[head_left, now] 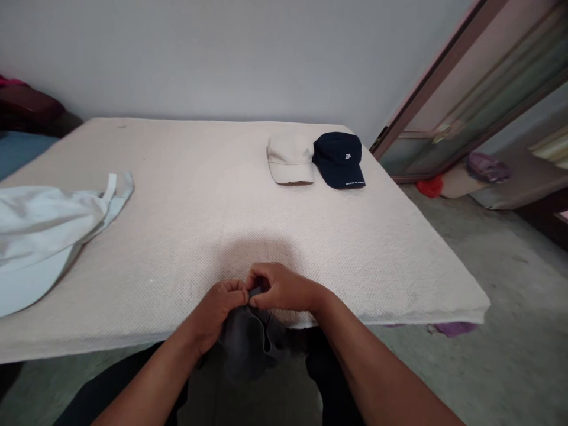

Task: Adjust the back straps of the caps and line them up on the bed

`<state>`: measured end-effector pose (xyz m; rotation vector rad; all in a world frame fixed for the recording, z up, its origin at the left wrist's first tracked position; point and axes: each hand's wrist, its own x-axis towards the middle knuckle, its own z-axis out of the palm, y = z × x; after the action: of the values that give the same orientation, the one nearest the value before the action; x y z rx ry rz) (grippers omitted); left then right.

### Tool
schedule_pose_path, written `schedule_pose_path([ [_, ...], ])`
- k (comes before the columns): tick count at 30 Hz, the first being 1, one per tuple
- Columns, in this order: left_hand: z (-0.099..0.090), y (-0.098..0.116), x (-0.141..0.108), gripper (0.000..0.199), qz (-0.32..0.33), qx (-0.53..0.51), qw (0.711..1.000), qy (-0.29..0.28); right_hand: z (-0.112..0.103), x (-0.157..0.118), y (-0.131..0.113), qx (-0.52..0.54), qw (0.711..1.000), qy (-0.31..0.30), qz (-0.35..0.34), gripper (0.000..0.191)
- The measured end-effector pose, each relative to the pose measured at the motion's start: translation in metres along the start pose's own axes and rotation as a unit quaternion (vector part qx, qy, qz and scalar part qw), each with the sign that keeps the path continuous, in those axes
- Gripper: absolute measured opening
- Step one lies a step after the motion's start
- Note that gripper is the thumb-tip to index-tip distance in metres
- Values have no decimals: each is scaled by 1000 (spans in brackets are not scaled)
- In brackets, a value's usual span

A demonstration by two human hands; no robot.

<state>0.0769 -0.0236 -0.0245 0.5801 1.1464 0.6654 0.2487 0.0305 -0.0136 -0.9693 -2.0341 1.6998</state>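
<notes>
A dark grey cap (246,343) hangs at the front edge of the bed, its upper edge pinched between both hands. My left hand (219,307) is closed on it from the left, fingertips at the strap or rim. My right hand (277,288) grips the same spot from the right, thumb and forefinger almost touching the left fingertips. Which part of the cap is pinched is too small to tell. Farther back lie a beige cap (290,157) and, touching its right side, a navy cap (339,157), both with brims facing me.
White caps (48,225) lie at the left on the pale bed cover (186,207). Beyond the bed stands a grey wall. At the right are a door frame (435,77) and a red item (429,186) on the floor. Purple cloth (455,328) shows below the bed's right corner.
</notes>
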Motion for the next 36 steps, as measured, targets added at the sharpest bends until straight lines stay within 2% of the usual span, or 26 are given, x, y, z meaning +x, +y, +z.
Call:
schedule_pose_path([
  [14,2,7,-4,11,6,-18,1000,4,1,1,-2,-34,999,42,0,14],
  [18,3,10,-6,11,3,-32,999,25,0,0,-4,-23,998,51,-1,15],
  [21,3,11,-6,12,-1,-39,999,33,-1,-1,-4,20,999,40,-2,19],
  [23,2,12,-6,13,-2,-46,999,27,-2,-2,-4,90,996,18,7,22],
  [27,-1,13,-6,16,4,-54,998,10,-2,-3,-1,213,976,-4,33,13],
  [36,-1,15,-6,14,7,-53,999,4,1,-1,-1,227,973,7,27,6],
])
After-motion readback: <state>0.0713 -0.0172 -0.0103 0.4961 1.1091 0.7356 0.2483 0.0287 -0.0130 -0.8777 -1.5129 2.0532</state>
